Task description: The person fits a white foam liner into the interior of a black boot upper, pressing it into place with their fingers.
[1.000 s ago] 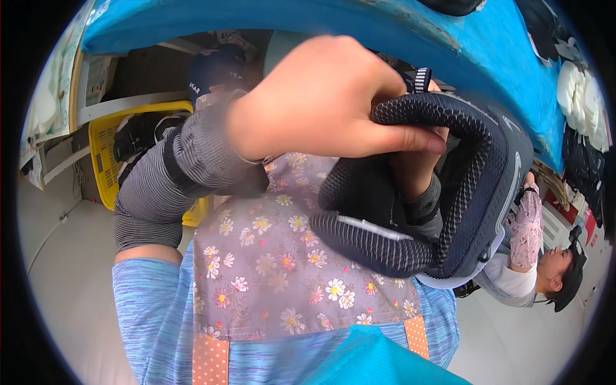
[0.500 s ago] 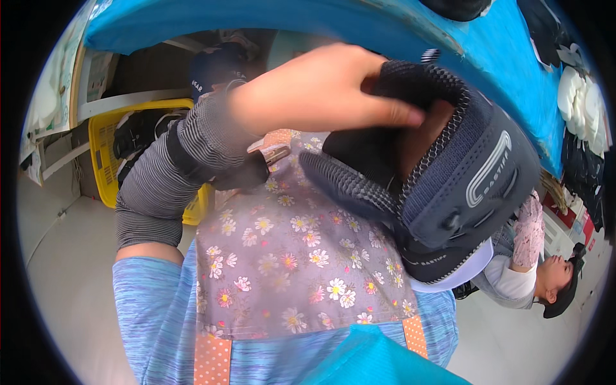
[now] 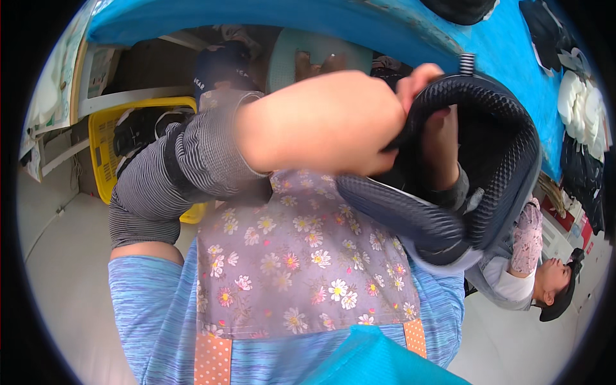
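Observation:
A dark navy shoe upper (image 3: 497, 212) with a mesh-textured padded lining is held up over my lap at the right. Its wide opening faces me, and a striped loop tab (image 3: 467, 63) sticks up from its top edge. My left hand (image 3: 333, 122), blurred, is closed at the left side of the upper's rim, with its fingertips hidden. Within the opening shows my right hand (image 3: 439, 144) with its grey cuff. The right fingers come out over the top left of the rim and pinch it.
A blue-covered table (image 3: 256, 19) runs along the far side. Beneath it stands a yellow basket (image 3: 96, 147) with black shoes. White pieces (image 3: 574, 102) and black pieces (image 3: 581, 170) lie at the right. A person in a dark cap (image 3: 555, 289) is beyond the right side.
The upper has turned so its opening faces me and its outer side no longer shows. My left hand has moved right and curled at the rim. My right hand has come into sight.

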Motion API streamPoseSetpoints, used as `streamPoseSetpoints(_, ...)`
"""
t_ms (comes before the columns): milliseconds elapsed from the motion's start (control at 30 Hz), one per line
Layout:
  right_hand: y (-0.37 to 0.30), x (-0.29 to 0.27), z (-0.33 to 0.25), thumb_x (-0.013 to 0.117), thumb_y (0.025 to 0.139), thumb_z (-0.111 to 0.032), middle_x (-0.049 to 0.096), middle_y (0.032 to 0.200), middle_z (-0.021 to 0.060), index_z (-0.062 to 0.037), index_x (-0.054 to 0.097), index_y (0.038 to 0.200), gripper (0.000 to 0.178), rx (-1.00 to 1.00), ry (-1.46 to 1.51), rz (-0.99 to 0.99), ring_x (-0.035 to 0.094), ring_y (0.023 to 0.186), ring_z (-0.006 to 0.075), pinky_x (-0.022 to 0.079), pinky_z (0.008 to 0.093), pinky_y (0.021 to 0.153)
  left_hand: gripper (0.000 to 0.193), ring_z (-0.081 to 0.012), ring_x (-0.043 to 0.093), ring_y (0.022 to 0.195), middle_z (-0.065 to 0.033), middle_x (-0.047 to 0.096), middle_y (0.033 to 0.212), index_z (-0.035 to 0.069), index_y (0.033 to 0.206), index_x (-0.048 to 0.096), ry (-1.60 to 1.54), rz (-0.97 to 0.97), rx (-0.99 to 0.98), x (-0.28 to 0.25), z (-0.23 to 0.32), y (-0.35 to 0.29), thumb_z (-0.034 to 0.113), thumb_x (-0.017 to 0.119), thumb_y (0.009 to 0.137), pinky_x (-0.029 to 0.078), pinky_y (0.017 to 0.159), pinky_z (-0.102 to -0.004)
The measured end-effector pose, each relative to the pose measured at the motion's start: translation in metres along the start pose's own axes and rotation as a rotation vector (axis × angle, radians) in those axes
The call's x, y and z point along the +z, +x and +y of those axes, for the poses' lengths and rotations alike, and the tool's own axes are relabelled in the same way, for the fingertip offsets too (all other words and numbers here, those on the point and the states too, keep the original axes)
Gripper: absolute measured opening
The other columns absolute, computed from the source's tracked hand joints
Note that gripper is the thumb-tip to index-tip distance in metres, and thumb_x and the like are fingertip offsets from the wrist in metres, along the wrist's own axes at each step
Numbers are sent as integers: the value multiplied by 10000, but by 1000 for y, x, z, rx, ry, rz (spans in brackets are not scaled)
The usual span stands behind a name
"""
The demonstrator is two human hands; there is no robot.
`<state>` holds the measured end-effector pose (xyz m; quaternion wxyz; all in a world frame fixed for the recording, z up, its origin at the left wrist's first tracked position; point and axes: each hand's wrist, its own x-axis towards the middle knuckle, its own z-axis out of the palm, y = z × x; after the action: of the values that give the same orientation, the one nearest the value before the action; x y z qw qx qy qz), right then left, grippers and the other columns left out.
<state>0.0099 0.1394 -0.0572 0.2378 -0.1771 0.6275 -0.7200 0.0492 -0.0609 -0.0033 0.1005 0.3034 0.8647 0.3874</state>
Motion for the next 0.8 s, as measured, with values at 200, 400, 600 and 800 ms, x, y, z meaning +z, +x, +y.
streamPoseSetpoints(200,-20,7,31,737,861,-474,512,679,-37,-97,480,837,457,291,586,-186,478,608,52,352,214,501,416,-409,631,626,-237,603,636,-66,699,640,-195,-251,93,7,-9,-3,325,661,842,524,614,-459)
streamPoseSetpoints(400,-27,3,-3,759,844,-469,509,683,-34,-95,472,832,472,-84,342,-12,462,593,55,348,216,501,426,-388,654,708,-225,655,753,-7,868,694,-611,74,-173,14,-11,1,417,662,885,524,660,-445)
streamPoseSetpoints(600,-28,-2,3,782,827,-463,507,687,-31,-93,464,828,488,-120,305,-63,446,577,58,344,218,500,394,-400,629,619,-214,609,650,-40,875,681,-184,-25,34,18,7,3,352,705,836,526,620,-452)
streamPoseSetpoints(800,-31,16,19,792,820,-463,540,709,-4,-81,459,831,507,87,536,-23,482,591,67,373,224,515,404,-423,568,575,-210,552,580,-24,828,638,-30,-89,158,20,8,2,361,758,809,462,531,-441)
